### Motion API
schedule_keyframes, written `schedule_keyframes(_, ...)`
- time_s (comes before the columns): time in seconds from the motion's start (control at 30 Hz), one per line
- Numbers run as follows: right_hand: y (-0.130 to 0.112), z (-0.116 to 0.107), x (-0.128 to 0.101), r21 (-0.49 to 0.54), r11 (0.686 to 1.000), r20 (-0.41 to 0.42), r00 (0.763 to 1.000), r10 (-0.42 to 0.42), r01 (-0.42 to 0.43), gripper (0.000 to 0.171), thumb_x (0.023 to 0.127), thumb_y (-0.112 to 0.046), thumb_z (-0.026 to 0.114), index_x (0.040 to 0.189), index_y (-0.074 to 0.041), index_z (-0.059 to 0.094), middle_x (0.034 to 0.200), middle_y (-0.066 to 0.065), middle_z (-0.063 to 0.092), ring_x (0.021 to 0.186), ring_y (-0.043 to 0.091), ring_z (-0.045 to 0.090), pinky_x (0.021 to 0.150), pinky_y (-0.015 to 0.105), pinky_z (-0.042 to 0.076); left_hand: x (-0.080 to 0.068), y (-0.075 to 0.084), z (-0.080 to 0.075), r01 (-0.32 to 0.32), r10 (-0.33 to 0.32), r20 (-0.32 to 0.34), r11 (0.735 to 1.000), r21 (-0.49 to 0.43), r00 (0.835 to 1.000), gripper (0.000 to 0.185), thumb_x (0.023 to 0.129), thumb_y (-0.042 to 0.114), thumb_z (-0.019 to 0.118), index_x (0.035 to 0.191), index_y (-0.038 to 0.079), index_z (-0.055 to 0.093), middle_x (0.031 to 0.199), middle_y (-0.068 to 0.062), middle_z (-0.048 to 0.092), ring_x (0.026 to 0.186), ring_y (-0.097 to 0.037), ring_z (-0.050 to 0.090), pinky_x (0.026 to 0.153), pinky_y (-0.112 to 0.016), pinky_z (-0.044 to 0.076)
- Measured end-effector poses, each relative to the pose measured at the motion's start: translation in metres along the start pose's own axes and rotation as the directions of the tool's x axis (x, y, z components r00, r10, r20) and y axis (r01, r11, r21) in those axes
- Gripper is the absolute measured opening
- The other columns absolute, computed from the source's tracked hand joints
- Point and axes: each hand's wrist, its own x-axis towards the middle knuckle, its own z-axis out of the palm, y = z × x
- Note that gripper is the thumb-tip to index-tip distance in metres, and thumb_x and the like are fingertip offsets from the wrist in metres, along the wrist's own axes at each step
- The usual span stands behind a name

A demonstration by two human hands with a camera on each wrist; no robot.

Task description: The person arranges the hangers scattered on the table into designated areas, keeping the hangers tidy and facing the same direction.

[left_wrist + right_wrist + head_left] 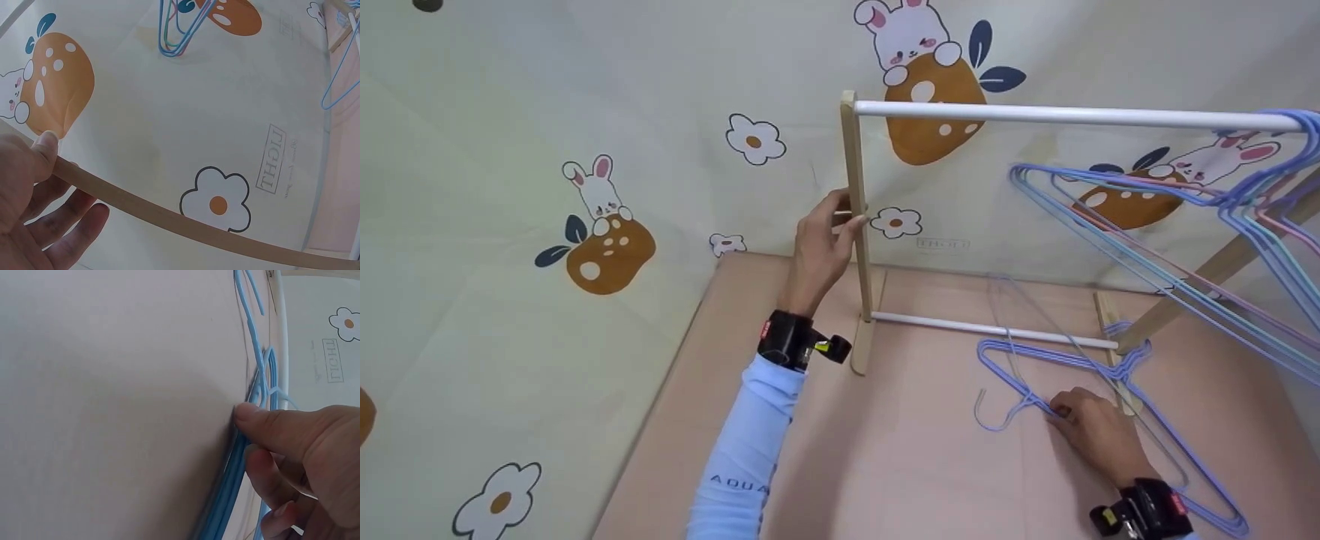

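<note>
Rack: small garment frame of pale, smooth wooden uprights joined by round white rods. Left upright point(856, 217) a flat slat, standing on a short wooden foot; top rod point(1065, 115) and low rod point(997, 330) both straight and glossy. Right upright point(1222, 262) leans at a slant.

Loose hangers point(1110, 375): a flat stack of thin wire hangers, light blue with a coated, smooth finish, triangular with curled hooks, lying on the tabletop point(900, 450) just in front of the low rod and partly over the rack's right foot. One hook point(994, 412) points toward the left.

Hung hangers point(1222, 247): a bunch of the same wire kind in blue, pink and pale green, hooked over the right end of the top rod, bodies slanting down.

Tabletop: matt, pinkish-beige sheet, faint creases.

Backdrop point(585, 225): cream cloth printed with rabbits, orange strawberries and white flowers; soft folds.

Left hand point(817, 251): raised, thumb and fingers curled round the left upright at mid height; the left wrist view shows the thumb point(45, 146) pressed on the slat's edge and the other fingers behind it. Well apart from the loose hangers.

Right hand point(1099, 431): low on the tabletop, resting on the loose hangers near their necks; the right wrist view shows the thumb point(270, 422) pressed against the blue wires point(236, 489) with the fingers curled under them, pinching the stack.

Both wrists carry a black strap-on camera; left arm in a light blue sleeve point(742, 450).
</note>
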Motion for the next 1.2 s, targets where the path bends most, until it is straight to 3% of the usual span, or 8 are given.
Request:
schedule_keyframes(0.17,-0.002,0.001,-0.001,-0.013,1.0,-0.005,1.0,0.006,-0.006,0.015,0.074,-0.009,0.078,0.086,-0.013,0.07,0.076,-0.004,0.058,0.065,0.013,0.054,0.053,0.033,0.046,0.001,-0.001,0.001,0.0,0.0,0.01,1.0,0.002,1.0,0.031,0.094,0.022,0.057,0.121,0.007,0.056,0.103,-0.002,0.06,0.096,-0.014,0.061,0.076,-0.021,0.053)
schedule_keyframes(0.33,-0.001,0.002,-0.003,-0.027,0.999,-0.023,1.0,-0.021,0.02,0.015,0.074,-0.009,0.078,0.084,-0.012,0.068,0.075,-0.004,0.056,0.064,0.012,0.052,0.052,0.031,0.044,0.001,-0.002,0.001,-0.018,0.018,0.009,1.0,0.013,1.0,0.032,0.094,0.022,0.057,0.121,0.006,0.055,0.103,-0.003,0.061,0.096,-0.014,0.061,0.075,-0.02,0.053)
schedule_keyframes(0.57,-0.002,-0.001,-0.003,-0.01,1.0,0.001,1.0,0.006,-0.006,0.015,0.074,-0.008,0.077,0.085,-0.01,0.067,0.075,-0.003,0.055,0.064,0.013,0.052,0.052,0.032,0.045,0.001,-0.001,0.001,-0.006,0.006,0.011,1.0,0.0,1.0,0.03,0.094,0.022,0.057,0.12,0.007,0.056,0.102,-0.004,0.061,0.095,-0.013,0.061,0.076,-0.02,0.053)
schedule_keyframes(1.03,-0.009,-0.019,-0.004,0.004,1.0,-0.058,0.998,-0.019,0.019,0.014,0.074,-0.007,0.075,0.085,-0.01,0.067,0.078,-0.003,0.055,0.064,0.013,0.051,0.051,0.03,0.044,0.001,0.0,0.0,-0.004,0.004,0.009,1.0,0.015,1.0,0.031,0.094,0.019,0.057,0.121,0.004,0.056,0.104,-0.003,0.06,0.096,-0.014,0.06,0.076,-0.021,0.053)
schedule_keyframes(1.2,-0.011,-0.026,-0.003,-0.001,0.998,-0.118,0.991,-0.056,0.056,0.015,0.072,-0.004,0.075,0.083,-0.01,0.066,0.078,-0.001,0.055,0.063,0.013,0.052,0.05,0.029,0.045,0.0,-0.001,0.0,-0.003,0.003,0.006,1.0,0.004,1.0,0.029,0.093,0.015,0.059,0.12,0.005,0.056,0.103,-0.004,0.061,0.095,-0.015,0.061,0.076,-0.023,0.053)
